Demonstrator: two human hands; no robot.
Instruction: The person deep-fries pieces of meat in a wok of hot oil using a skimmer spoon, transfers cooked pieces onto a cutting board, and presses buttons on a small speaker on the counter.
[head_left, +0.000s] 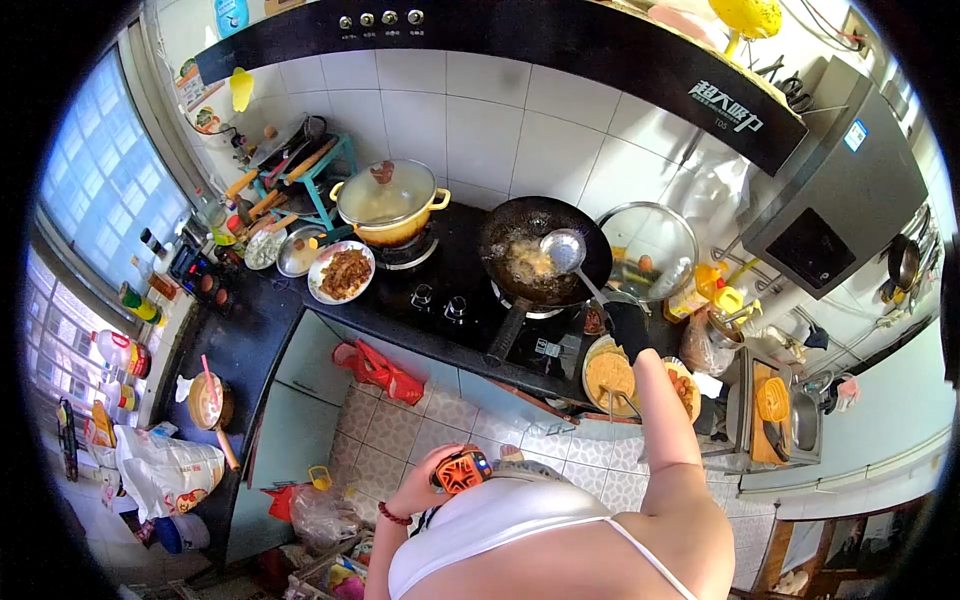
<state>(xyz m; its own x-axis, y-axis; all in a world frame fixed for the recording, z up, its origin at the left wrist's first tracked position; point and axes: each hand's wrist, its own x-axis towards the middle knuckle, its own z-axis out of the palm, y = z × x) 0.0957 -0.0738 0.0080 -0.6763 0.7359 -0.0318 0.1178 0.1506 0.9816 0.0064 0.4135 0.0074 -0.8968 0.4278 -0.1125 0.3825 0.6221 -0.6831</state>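
Observation:
My right hand (628, 328), in a black glove, is closed around the handle of a metal skimmer (564, 251). The skimmer's round head rests over a black wok (500, 225), where pale golden food (526, 262) sits in bubbling oil. Near my waist, my left hand (428, 482) is wrapped around an orange and black object (462, 470) whose kind I cannot make out. Below my right forearm stands a bowl of yellowish batter (610, 375) with a utensil in it. A second bowl, of brownish food (686, 392), is partly hidden by the arm.
A lidded yellow pot (388, 205) stands on the left burner, beside a plate of browned food (342, 272). A glass lid (655, 250) leans behind the wok. Oil bottles (695, 290) are at right. The range hood (500, 50) overhangs the stove.

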